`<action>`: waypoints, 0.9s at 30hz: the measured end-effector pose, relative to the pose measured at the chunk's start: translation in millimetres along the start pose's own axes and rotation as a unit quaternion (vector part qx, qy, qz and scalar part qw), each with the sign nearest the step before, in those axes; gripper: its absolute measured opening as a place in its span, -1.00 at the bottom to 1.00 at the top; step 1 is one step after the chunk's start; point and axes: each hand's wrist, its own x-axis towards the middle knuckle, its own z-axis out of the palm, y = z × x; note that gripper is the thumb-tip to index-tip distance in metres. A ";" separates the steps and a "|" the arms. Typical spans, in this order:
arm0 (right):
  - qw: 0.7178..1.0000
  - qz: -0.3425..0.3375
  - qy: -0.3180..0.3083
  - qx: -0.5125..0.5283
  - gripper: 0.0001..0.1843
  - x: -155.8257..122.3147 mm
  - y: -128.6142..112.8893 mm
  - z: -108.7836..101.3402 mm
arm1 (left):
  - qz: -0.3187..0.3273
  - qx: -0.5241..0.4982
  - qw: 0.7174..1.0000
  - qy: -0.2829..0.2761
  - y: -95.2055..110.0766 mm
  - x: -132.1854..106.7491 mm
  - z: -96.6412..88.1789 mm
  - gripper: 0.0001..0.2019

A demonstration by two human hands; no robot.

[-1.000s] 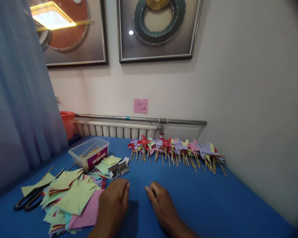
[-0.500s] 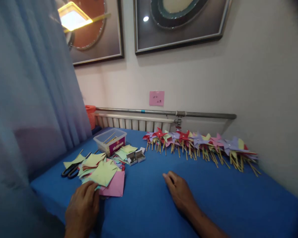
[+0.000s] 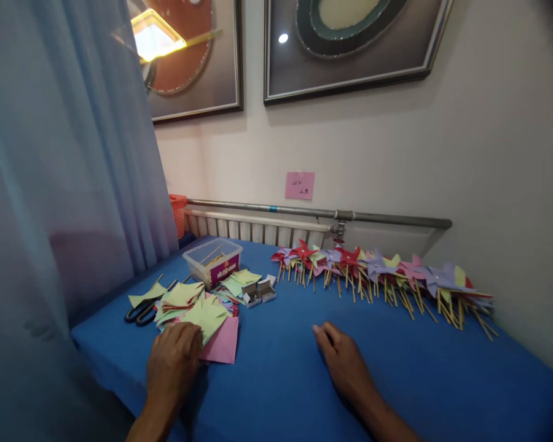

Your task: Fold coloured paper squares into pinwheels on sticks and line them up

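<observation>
My left hand [image 3: 175, 357] is over the near edge of a loose pile of cut paper pieces [image 3: 208, 316], its fingers curled down and pressed together. Its fingertips are hidden, so what they grip cannot be made out. Pale yellow-green pieces top the pile, and a pink paper square [image 3: 223, 341] sticks out beside the hand. My right hand [image 3: 343, 362] rests on the blue cloth to the right, closed loosely with nothing visible in it. Black-handled scissors [image 3: 141, 313] lie left of the pile, partly under a yellow piece.
A clear plastic tub [image 3: 214, 261] with thin sticks stands behind the pile. Beside it is a small open box [image 3: 258, 292] of tiny items. Finished paper pinwheels [image 3: 378, 267] on sticks line the table's wall side. A blue curtain [image 3: 74, 184] hangs at left; an orange basket [image 3: 179, 215] stands behind.
My left hand has moved a little right and farther over the paper pile, its fingers more curled. My right hand keeps its pose on the cloth. The whole view has shifted slightly.
</observation>
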 end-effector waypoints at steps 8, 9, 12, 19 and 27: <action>1.000 -0.003 0.005 0.012 -0.54 1.1 1.6 1.4 | -0.301 -0.286 0.910 0.005 0.8 30.6 -8.6 -0.66; 1.000 -0.001 0.004 0.015 -0.54 1.1 1.5 1.5 | -0.330 -0.293 0.897 0.032 2.6 36.4 -12.2 -0.65; 1.000 0.008 -0.001 0.026 -0.54 1.1 0.4 1.4 | -0.350 -0.278 0.889 0.095 8.1 52.1 -20.8 -0.65; 0.999 0.016 -0.008 0.048 -0.53 -0.8 -2.9 0.3 | -0.333 -0.310 0.889 0.046 12.2 66.9 -18.3 -0.63; 0.976 0.053 -0.057 0.206 -0.48 -2.3 -9.4 7.0 | -0.185 -0.316 0.929 0.045 69.5 67.7 -2.7 -0.69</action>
